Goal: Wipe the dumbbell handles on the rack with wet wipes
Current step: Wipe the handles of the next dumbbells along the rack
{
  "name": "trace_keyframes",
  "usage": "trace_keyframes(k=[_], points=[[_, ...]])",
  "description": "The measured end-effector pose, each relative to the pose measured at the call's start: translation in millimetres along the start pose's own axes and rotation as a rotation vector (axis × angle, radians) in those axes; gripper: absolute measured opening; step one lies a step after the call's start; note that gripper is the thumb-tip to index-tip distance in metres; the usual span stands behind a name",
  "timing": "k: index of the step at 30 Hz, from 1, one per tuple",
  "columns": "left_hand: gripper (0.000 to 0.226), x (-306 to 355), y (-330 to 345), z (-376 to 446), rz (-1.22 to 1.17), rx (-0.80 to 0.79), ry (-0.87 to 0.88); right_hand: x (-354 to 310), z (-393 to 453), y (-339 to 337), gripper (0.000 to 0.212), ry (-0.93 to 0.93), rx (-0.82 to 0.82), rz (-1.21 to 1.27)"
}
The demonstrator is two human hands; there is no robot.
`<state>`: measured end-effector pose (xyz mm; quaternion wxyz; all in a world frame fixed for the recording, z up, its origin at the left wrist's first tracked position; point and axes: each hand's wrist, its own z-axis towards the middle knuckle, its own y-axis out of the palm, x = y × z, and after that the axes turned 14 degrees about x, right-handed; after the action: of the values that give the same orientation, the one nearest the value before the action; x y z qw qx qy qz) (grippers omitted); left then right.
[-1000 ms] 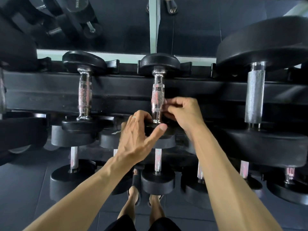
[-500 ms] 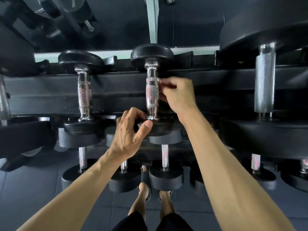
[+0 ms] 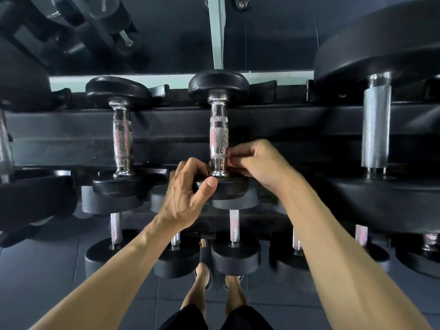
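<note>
Knurled chrome dumbbell handle (image 3: 219, 139), round black heads

Both hands crowd the near end of the middle handle (image 3: 219, 139): the left hand (image 3: 188, 198) grips the near head (image 3: 228, 186), and the right hand (image 3: 259, 165) has its fingers curled against the bar's right side. The handle's far half is bare, with open gaps to the left dumbbell (image 3: 122, 139) and the big dumbbell (image 3: 376, 125). Behind, the rack rail (image 3: 285, 125) closes off the space.
</note>
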<state>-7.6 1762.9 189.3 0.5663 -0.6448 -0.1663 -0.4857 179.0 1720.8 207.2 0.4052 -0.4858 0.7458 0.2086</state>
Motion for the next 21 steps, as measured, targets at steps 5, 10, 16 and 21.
trace_keyframes(k=[5, 10, 16, 21], points=[[0.071, 4, -1, -1, 0.007, -0.002, -0.014, -27, 20, 8, 0.031, -0.038, 0.225, 0.314], [0.069, 2, 1, -2, -0.013, 0.011, -0.024, -24, 14, 12, 0.038, -0.029, 0.205, 0.333], [0.071, 0, 3, -2, -0.015, 0.011, -0.032, -14, 1, -2, 0.025, -0.013, 0.108, 0.033], [0.072, 1, 3, -2, -0.004, -0.004, -0.040, -15, 10, 17, 0.038, 0.035, 0.156, 0.207]])
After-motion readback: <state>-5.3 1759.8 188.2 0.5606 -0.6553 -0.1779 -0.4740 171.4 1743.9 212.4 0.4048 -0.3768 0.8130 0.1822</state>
